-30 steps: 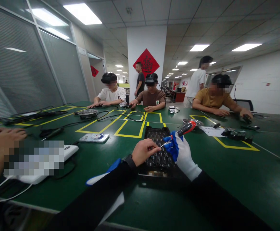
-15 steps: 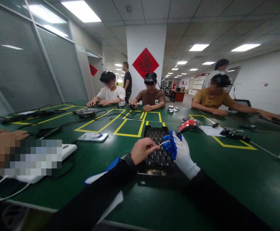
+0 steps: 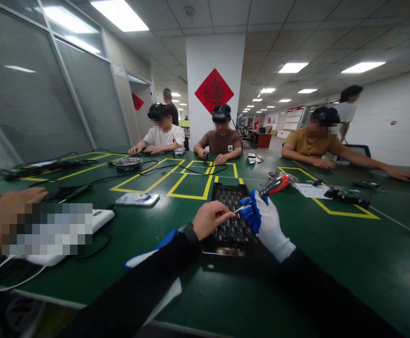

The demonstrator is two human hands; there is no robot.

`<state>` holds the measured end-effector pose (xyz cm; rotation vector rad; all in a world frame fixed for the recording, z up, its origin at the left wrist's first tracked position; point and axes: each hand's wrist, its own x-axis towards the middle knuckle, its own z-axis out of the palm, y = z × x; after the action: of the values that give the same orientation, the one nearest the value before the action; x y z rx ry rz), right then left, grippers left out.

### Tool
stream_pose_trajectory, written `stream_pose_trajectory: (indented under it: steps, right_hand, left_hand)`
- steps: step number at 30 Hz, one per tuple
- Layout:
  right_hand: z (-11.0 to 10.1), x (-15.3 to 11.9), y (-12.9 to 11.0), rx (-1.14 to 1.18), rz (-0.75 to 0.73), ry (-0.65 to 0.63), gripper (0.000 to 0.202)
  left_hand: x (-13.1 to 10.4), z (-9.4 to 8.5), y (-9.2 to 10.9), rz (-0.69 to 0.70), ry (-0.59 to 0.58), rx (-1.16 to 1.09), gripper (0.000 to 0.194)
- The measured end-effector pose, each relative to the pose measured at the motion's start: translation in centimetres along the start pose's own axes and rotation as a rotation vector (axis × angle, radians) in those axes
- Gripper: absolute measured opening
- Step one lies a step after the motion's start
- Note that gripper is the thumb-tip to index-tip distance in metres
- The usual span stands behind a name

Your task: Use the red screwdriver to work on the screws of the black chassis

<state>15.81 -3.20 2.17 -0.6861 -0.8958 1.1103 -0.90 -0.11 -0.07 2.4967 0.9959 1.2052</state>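
My right hand (image 3: 266, 223), in a white and blue work glove, is closed around a screwdriver (image 3: 274, 185) with a red and black handle. The handle sticks out beyond the glove, up and to the right, while the thin metal shaft points left. My bare left hand (image 3: 212, 218) pinches the end of that shaft between thumb and fingers; what else may be in the pinch is too small to tell. Beneath both hands lies a black tray (image 3: 226, 234) with several small dark pieces in it. Another blue and white glove (image 3: 144, 258) rests on the table, partly under my left forearm.
A phone (image 3: 137, 199) and a white power bank-like box (image 3: 102, 217) lie on the left, beside another person's hand (image 3: 18, 206). Metal dishes, cables, paper (image 3: 308, 190) and black parts (image 3: 345, 193) are spread about the green table. Several people sit opposite.
Both my hands keep nearly the same hold; the screwdriver handle has turned or shifted slightly. Across the table, a person's hands have moved, and two standing people have walked along.
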Motion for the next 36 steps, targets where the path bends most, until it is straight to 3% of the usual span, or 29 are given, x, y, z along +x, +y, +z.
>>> stream_pose_trajectory:
  steps: [5, 11, 18, 25, 31, 36]
  right_hand:
    - [-0.2, 0.4, -0.3, 0.112, 0.093, -0.134, 0.034]
    - [0.3, -0.1, -0.4, 0.064, 0.026, -0.022, 0.027]
    - [-0.2, 0.3, -0.3, 0.129, 0.086, -0.136, 0.033]
    - [0.7, -0.3, -0.3, -0.046, -0.01, -0.03, 0.028]
    - [1.2, -0.7, -0.2, 0.073, 0.157, -0.279, 0.04]
    - [1.7, -1.2, -0.1, -0.03, 0.095, -0.247, 0.034]
  left_hand:
    - [0.0, 0.0, 0.0, 0.0, 0.0, 0.002, 0.033]
    - [0.0, 0.1, -0.2, 0.01, -0.018, -0.004, 0.033]
    - [0.0, 0.0, -0.2, -0.002, -0.023, -0.029, 0.035]
    - [0.0, -0.2, 0.3, 0.09, -0.101, -0.011, 0.035]
    - [-0.1, -0.4, 0.0, 0.188, -0.15, 0.098, 0.053]
    - [-0.1, 0.2, 0.0, 0.246, -0.192, 0.096, 0.056]
